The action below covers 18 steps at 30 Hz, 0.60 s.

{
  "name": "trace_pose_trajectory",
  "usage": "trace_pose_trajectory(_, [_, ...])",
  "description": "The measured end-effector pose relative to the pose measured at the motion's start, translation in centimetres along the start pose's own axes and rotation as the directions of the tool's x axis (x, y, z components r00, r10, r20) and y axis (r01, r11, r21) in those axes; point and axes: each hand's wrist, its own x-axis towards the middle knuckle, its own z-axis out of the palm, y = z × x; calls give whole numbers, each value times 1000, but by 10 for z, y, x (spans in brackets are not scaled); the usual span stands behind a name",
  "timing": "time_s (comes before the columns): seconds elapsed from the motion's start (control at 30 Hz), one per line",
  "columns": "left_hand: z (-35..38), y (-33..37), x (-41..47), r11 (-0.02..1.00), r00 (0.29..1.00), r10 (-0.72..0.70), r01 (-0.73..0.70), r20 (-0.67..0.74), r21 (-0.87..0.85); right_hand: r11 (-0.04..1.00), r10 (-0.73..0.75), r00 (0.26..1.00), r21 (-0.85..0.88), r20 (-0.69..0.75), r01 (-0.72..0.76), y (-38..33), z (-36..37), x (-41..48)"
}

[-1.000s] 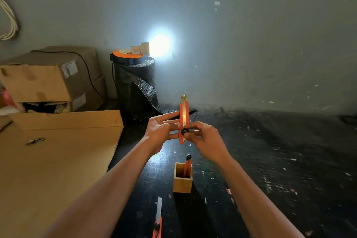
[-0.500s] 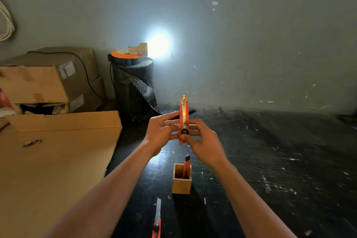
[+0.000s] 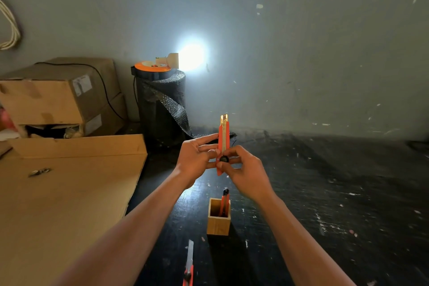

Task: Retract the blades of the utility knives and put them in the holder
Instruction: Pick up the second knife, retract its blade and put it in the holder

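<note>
Now both hands, left hand (image 3: 197,160) and right hand (image 3: 246,172), clamped on upright orange utility knife (image 3: 223,137) above square wooden holder (image 3: 218,223).

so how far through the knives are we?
One knife stands in the wooden holder. Both hands, left and right, hold a second knife upright, blade apparently retracted. A third knife lies on the table, blade out, untouched.

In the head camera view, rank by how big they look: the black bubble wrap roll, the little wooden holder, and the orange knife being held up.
1. Black bubble wrap roll, clearly largest.
2. Orange utility knife held upright by both hands: longer than the holder but much narrower.
3. Square wooden holder.
The knife is nearer the camera, so ranks 2 and 3 are unsure.
</note>
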Motion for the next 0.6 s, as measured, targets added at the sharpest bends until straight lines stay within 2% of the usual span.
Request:
trace_pose_trajectory(0.1, [-1,1,-1,1000,1000,-1,1,0,-5,999,-32,999,-17,20,33,1,0,-2])
trace_pose_trajectory(0.27, [2,4,-3,1000,1000,3,-3,-1,-8,1000,22,1000,1,2,-22,2,0,0])
trace_pose_trajectory(0.6, [2,0,-6,999,1000,-11,10,-10,-47,1000,30,1000,10,-8,-30,5,4,-1])
